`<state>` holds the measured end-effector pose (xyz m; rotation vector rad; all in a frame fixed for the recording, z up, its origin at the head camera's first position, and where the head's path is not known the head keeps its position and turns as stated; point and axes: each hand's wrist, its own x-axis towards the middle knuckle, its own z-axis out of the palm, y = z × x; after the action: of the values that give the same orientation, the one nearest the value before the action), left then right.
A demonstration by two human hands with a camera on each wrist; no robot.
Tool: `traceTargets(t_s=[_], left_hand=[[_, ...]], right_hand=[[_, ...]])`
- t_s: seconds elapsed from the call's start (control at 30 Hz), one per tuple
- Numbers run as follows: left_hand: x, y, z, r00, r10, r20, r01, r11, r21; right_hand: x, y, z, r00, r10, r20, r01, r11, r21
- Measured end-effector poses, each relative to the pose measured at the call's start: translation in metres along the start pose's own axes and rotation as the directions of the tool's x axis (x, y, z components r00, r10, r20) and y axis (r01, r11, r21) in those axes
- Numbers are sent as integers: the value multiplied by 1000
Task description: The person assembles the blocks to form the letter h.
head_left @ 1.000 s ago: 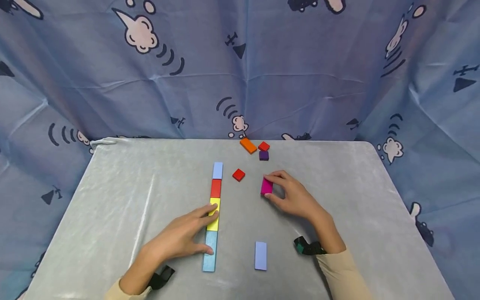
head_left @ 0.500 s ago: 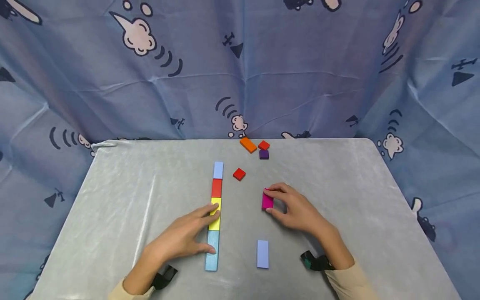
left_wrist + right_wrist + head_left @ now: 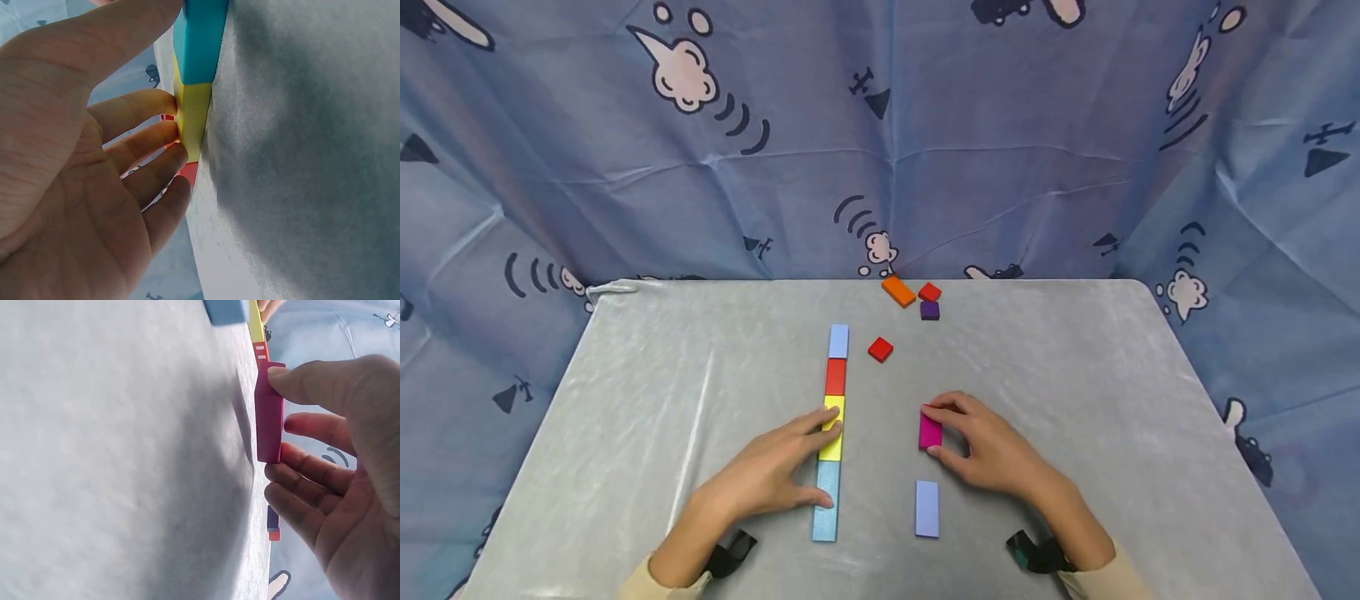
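A straight row of blocks runs away from me in the head view: a light-blue block (image 3: 826, 521), a yellow block (image 3: 831, 451), a red block (image 3: 835, 377) and a short pale-blue block (image 3: 838, 342). My left hand (image 3: 760, 479) rests on the row, thumb on the light-blue block and fingertips on the yellow one. In the left wrist view those fingers (image 3: 159, 134) are spread and gently bent. To the right of the row, my right hand (image 3: 1000, 450) pinches a magenta block (image 3: 930, 429) by its two ends; the right wrist view shows the thumb against one end of the magenta block (image 3: 269, 425).
Near me lies a periwinkle block (image 3: 927, 509). Farther back are a red block (image 3: 881, 349), a dark purple block (image 3: 929, 311), another red block (image 3: 929, 292) and an orange block (image 3: 898, 292). A patterned blue curtain (image 3: 1000, 150) hangs behind the grey table (image 3: 647, 375).
My right hand has brought the magenta block toward me, from beside the loose red block to just beyond the periwinkle block. The left hand stays on the row.
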<state>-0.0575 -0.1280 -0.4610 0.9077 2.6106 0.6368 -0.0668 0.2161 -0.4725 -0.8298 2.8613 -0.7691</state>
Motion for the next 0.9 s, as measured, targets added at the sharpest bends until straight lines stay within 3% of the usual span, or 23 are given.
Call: traceTargets(t_s=[0.9], left_hand=[[1, -2, 0, 1000, 2, -1, -2, 1000, -7]], right_hand=[[-15, -15, 5, 992, 80, 99, -81, 997, 6]])
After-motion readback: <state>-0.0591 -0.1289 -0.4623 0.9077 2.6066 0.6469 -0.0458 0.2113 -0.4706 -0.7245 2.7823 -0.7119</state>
